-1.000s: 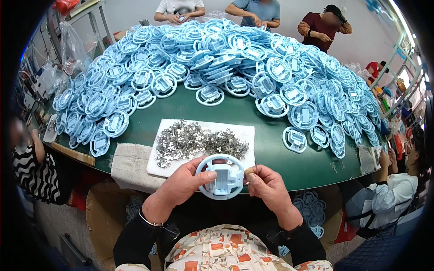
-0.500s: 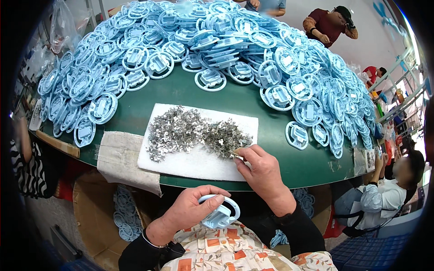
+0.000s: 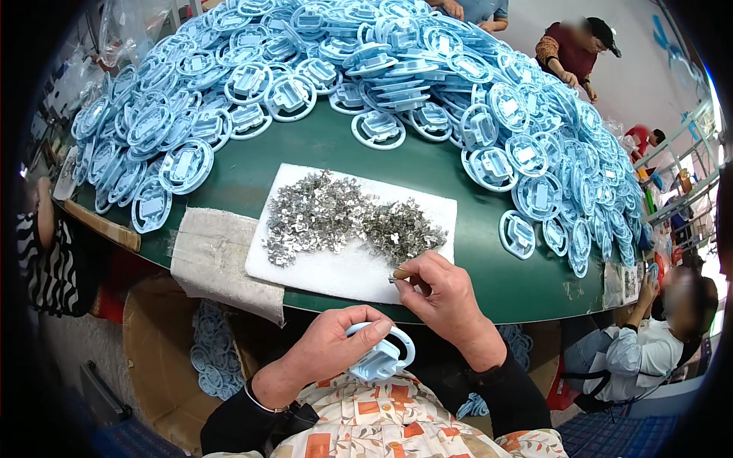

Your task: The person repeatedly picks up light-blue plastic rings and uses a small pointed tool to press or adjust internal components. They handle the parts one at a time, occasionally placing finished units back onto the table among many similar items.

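My left hand [image 3: 336,343] grips a light blue plastic ring-shaped part [image 3: 379,362] with a raised housing at its middle, close to my lap. Its thumb lies over the ring's rim. My right hand [image 3: 440,294] pinches a small metal clip [image 3: 392,279] between thumb and forefinger, over the near edge of a white foam board [image 3: 336,280]. Two heaps lie on that board: brighter metal clips [image 3: 313,210] on the left and darker metal pieces [image 3: 403,229] on the right, touching each other.
A large pile of blue ring parts [image 3: 382,69] curves round the far side of the green table [image 3: 321,149]. A folded grey cloth [image 3: 221,259] lies left of the board. Cardboard boxes [image 3: 156,359] with more parts stand below. Other people [image 3: 645,336] work around the table.
My right hand has drawn back from the darker heap toward me, a small metal clip now showing at its fingertips. The left hand still holds the blue part. The whole view has shifted slightly.
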Demonstrator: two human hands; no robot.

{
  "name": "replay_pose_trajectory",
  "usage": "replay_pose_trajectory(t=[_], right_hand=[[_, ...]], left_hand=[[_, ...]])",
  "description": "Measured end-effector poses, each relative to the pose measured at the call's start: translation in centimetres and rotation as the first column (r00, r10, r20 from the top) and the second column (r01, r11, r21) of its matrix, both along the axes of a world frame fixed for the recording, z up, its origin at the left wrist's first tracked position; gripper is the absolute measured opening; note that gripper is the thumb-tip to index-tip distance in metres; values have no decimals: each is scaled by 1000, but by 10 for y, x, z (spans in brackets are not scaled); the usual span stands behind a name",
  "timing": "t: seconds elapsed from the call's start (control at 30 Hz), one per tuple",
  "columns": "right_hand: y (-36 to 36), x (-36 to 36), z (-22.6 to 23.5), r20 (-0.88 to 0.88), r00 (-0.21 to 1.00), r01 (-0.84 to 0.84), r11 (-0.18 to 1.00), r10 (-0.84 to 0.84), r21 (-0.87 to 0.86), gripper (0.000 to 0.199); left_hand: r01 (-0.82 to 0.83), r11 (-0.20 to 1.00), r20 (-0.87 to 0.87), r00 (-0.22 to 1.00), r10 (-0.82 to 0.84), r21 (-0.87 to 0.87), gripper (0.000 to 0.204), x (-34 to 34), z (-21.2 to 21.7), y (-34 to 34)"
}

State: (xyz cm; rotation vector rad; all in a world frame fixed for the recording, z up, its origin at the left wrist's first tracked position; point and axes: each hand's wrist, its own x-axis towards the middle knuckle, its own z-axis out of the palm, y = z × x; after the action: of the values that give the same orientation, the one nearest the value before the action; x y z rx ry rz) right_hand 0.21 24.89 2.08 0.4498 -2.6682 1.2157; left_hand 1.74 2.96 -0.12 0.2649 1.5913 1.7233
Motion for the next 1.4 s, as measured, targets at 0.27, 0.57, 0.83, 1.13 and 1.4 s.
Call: replay_pose_trajectory(t=[0.27,0.57,0.83,1.13,1.4], right_hand=[[0,-1,19,87,981,-164,982,172,-99,15],[-6,12,23,227,972,-9,982,53,-189,10],[2,11,10,539,821,218,768,190,-602,12],[23,24,28,406,911,56,950,78,-307,7],[24,25,31,175,967,-190,982,184,17,7]], left_hand=[[-163,985,-30,986,165,57,30,-6,2,-3],[-246,968,-241,937,252,55,28,-14,4,9],[-232,973,-327,919,221,6,27,-21,11,21],[-176,984,-279,947,162,-27,27,-28,8,23],[-200,977,-323,931,168,-68,30,-30,1,25]])
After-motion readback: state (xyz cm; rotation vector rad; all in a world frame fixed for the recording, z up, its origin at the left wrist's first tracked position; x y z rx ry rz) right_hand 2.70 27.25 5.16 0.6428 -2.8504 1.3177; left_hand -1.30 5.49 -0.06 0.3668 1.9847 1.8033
